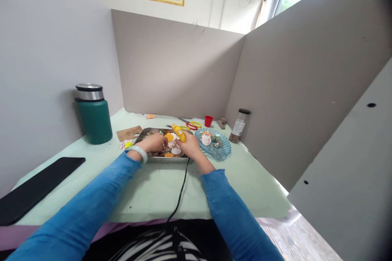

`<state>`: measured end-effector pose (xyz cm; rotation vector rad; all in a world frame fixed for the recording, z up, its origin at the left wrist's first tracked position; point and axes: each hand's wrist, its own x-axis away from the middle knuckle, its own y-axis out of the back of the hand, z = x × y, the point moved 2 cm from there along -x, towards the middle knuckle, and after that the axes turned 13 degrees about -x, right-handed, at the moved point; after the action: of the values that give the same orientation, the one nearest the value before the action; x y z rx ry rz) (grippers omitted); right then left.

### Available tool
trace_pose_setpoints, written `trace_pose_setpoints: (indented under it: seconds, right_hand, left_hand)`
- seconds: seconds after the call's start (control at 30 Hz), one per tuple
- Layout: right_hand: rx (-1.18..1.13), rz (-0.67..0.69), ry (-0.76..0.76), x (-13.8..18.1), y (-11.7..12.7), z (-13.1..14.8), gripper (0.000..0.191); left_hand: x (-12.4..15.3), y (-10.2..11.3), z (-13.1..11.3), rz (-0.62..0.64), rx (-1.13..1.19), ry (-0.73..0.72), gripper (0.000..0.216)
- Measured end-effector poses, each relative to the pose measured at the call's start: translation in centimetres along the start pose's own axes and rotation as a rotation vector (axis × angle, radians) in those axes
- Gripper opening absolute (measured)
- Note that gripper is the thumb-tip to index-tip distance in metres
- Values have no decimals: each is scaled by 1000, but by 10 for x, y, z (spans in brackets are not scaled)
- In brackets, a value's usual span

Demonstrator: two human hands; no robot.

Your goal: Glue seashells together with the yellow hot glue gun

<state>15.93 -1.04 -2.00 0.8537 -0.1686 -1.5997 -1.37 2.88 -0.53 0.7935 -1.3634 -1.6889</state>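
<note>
In the head view, my right hand (189, 146) is closed around a yellow hot glue gun (178, 132) with a black cord (183, 187) trailing down toward me. It is over the right part of a metal tray (162, 160) that holds shells and white and orange round pieces. My left hand (153, 143), with a pale bangle at its wrist, reaches into the left half of that tray. Its fingers are curled together; what they pinch, if anything, is too small to make out. A white shell piece (176, 151) lies between the hands.
Right of the tray is a blue glass plate (225, 153) with decorated pieces. Behind are scissors (192, 124) and a red cup (208, 121). A jar (240, 125) stands at the right, a green bottle (94, 118) and a black flat slab (43, 187) at the left. Grey partitions enclose the table.
</note>
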Motion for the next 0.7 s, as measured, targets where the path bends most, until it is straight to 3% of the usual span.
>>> trace_pose_setpoints:
  seconds: [0.2, 0.43, 0.7]
  right_hand:
    - [-7, 8, 10, 0, 0, 0, 29]
    - [5, 9, 5, 1, 0, 0, 29]
    - [9, 16, 3, 0, -1, -1, 28]
  left_hand:
    - [-5, 7, 5, -134, 190, 136, 27]
    - [0, 5, 16, -74, -33, 153, 22]
    - [2, 10, -3, 31, -123, 1, 31]
